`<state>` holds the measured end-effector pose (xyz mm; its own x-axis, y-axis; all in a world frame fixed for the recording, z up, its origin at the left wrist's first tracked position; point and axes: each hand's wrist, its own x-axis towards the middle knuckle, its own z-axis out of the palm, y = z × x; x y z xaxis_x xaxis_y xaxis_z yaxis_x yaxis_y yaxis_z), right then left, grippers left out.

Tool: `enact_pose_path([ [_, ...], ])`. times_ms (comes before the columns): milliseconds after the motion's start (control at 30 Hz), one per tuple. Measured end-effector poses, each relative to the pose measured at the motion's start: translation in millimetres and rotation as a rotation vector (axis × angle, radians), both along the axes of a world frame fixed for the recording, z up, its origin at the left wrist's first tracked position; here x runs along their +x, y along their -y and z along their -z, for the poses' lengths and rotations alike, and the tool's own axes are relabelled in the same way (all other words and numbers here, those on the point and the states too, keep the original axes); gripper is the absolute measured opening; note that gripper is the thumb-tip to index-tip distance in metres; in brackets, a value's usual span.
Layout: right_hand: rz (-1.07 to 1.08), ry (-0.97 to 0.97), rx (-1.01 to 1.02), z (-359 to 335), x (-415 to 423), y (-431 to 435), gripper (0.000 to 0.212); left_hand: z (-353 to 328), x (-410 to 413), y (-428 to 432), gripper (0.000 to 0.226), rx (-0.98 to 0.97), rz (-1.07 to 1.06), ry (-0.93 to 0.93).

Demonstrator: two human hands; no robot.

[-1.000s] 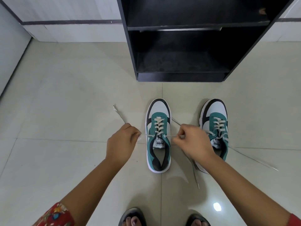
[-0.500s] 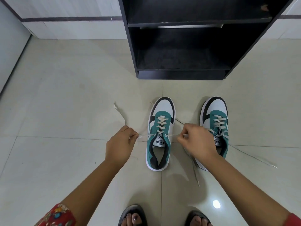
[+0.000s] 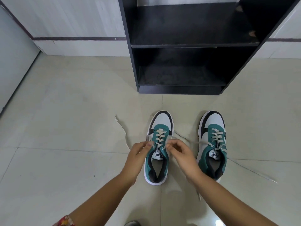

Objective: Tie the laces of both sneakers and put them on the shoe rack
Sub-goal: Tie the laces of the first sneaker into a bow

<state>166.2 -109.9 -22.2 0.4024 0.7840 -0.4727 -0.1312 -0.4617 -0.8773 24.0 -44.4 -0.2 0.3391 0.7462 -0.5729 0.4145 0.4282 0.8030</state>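
Two teal, white and black sneakers stand side by side on the floor, toes toward the rack. Over the tongue of the left sneaker [image 3: 158, 149] my left hand [image 3: 137, 152] and my right hand [image 3: 180, 151] each pinch an end of its white lace [image 3: 121, 130], which trails loose to the left. The right sneaker [image 3: 211, 144] has untied laces [image 3: 254, 171] spread across the tiles. A black shoe rack [image 3: 182, 46] with bare shelves stands just beyond the shoes.
Pale floor tiles [image 3: 65, 111] spread out to the left and right of the shoes. A white wall with a dark stripe [image 3: 78, 38] runs behind the rack. A sandal toe [image 3: 132, 223] shows at the bottom edge.
Both hands have come together from either side of the left sneaker to meet over its tongue. The view has tilted up, showing more of the rack.
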Motion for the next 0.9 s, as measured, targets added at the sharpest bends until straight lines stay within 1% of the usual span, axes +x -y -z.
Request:
enact_pose_path([
  [33, 0.012, -0.061, 0.025, -3.8, -0.6, -3.3, 0.009, -0.8, 1.9, -1.1, 0.021, -0.048, -0.015, 0.032],
  [100, -0.018, -0.098, 0.039, -12.2, -2.0, -8.6, 0.013, -3.9, 4.3, -2.1, 0.02, -0.061, -0.047, 0.082],
  [167, -0.04, -0.079, 0.047, -14.1, -1.8, -11.2, 0.016, -6.7, 5.0, -2.5, 0.023, 0.022, -0.038, 0.095],
  [233, -0.047, -0.079, 0.073, -17.9, -1.5, -13.7, 0.018, -10.6, 5.0, -3.5, 0.027, 0.155, 0.012, 0.119],
  [300, -0.071, -0.114, 0.121, -26.8, 1.7, -18.3, 0.019, -16.9, 5.1, -7.4, 0.027, 0.273, 0.043, 0.177],
  [367, -0.11, -0.141, 0.178, -40.4, 6.8, -23.9, 0.022, -26.5, 6.4, -14.6, 0.027, 0.352, 0.071, 0.252],
  [500, -0.163, -0.118, 0.319, -74.7, 15.4, -37.0, 0.022, -51.9, 12.3, -34.5, 0.025, 0.468, 0.124, 0.34],
  [600, -0.182, -0.059, 0.42, -95.8, 20.6, -49.7, 0.018, -67.5, 19.6, -49.4, 0.027, 0.484, 0.067, 0.362],
  [667, -0.201, -0.033, 0.438, -101.6, 23.7, -54.9, 0.018, -69.4, 25.1, -57.7, 0.029, 0.463, 0.001, 0.301],
  [700, -0.217, -0.001, 0.4, -99.5, 25.2, -56.4, 0.023, -64.0, 26.2, -60.5, 0.032, 0.426, -0.033, 0.234],
  [733, -0.232, 0.05, 0.324, -93.9, 26.5, -56.3, 0.029, -55.0, 25.5, -62.0, 0.037, 0.35, -0.066, 0.143],
  [800, -0.196, 0.149, 0.111, -70.2, 28.8, -49.7, 0.04, -31.1, 18.9, -57.8, 0.048, 0.109, -0.097, -0.027],
  [867, -0.128, 0.213, -0.083, -34.5, 30.5, -36.2, 0.042, -7.2, 8.9, -41.2, 0.052, -0.083, -0.054, -0.112],
  [900, -0.13, 0.235, -0.16, -16.7, 30.0, -29.0, 0.04, 0.2, 5.6, -32.3, 0.05, -0.133, -0.046, -0.123],
])
